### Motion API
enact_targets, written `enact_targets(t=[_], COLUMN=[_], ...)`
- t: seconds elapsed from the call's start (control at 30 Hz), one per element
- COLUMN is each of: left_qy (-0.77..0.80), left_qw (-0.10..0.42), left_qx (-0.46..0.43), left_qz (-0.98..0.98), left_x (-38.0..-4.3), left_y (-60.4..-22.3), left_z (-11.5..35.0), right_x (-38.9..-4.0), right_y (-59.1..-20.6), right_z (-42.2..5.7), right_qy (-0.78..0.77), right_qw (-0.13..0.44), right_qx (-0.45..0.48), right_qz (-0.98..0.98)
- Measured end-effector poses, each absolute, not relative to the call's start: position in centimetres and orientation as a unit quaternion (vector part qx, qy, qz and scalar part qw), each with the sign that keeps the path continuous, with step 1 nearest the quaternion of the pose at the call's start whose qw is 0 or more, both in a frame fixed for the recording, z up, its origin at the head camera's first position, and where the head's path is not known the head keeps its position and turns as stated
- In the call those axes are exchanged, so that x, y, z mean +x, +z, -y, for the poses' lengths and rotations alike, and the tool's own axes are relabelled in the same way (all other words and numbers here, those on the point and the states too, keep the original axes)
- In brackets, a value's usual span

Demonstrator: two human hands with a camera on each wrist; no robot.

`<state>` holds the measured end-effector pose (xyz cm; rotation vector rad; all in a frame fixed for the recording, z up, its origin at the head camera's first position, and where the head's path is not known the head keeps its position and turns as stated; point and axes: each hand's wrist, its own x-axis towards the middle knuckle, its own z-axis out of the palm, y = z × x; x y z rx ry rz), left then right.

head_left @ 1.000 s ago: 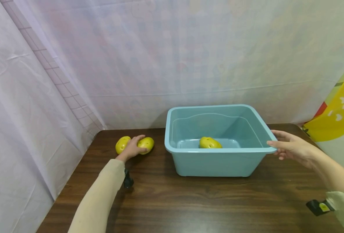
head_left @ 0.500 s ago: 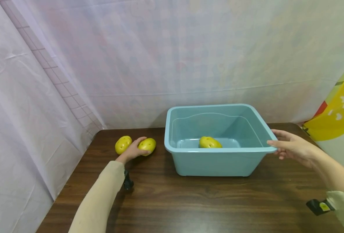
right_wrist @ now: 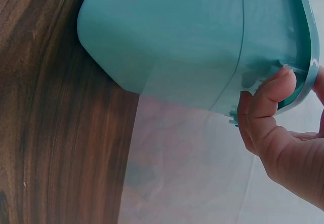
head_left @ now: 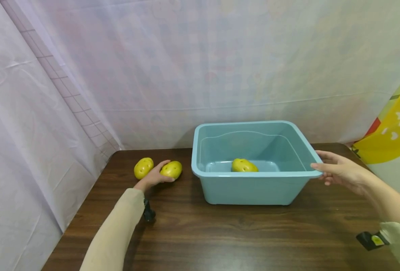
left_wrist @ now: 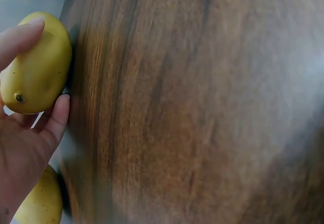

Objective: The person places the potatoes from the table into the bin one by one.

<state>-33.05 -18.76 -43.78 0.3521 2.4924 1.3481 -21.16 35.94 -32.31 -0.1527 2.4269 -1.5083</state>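
- Grip first: the left hand (head_left: 154,176) is part-curled around a smooth yellow oval potato with small dark dimples (head_left: 171,170), thumb on the near side, fingers along the far side. The potato sits in that hand, its far end poking out to the right; can't tell if it's off the dark brown wood-grain table (head_left: 220,241) or just touching it.
- Handling guess: looks firm and fairly light, probably doesn't squash or bruise easily. Shiny skin though, so I'd expect a bit of slip if you only hold it by the tip.
- Best hold imo: across the fat middle, thumb and fingers opposite each other. Right now the hand covers more of the near-left end, so sliding it further over would be safer.
- Right hand (head_left: 342,169) pinches a pale blue rectangular plastic tub (head_left: 254,192) at its right-hand rim, thumb on top, fingers tucked below. Tub stands upright between the two hands; thin walls, likely light and slightly bendy, so the rolled rim seems the stiff bit to grab.
- Spares: another dimpled yellow potato (head_left: 143,168) just left of the left hand, and a lone yellow potato (head_left: 244,165) inside the tub, left of the right hand.
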Motion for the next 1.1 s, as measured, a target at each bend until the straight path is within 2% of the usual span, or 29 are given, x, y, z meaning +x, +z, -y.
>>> enact_targets(t=[0.27, 0.87, 1.1], left_qy=[0.464, 0.587, 0.607], left_qw=[0.144, 0.16, 0.149], left_qx=[0.118, 0.101, 0.101], left_qz=[-0.866, -0.788, -0.774], left_x=[-32.76, -32.52, -32.34], left_y=[-43.66, -43.89, -43.35], left_z=[18.45, 18.6, 18.86], right_x=[-21.15, -21.15, -21.18], right_y=[-32.15, -32.27, -32.32], right_z=[-35.92, -36.02, -36.03], right_qy=[-0.522, -0.524, -0.521], right_qw=[0.143, 0.143, 0.142], right_qx=[-0.049, -0.049, -0.055], right_qz=[-0.84, -0.838, -0.84])
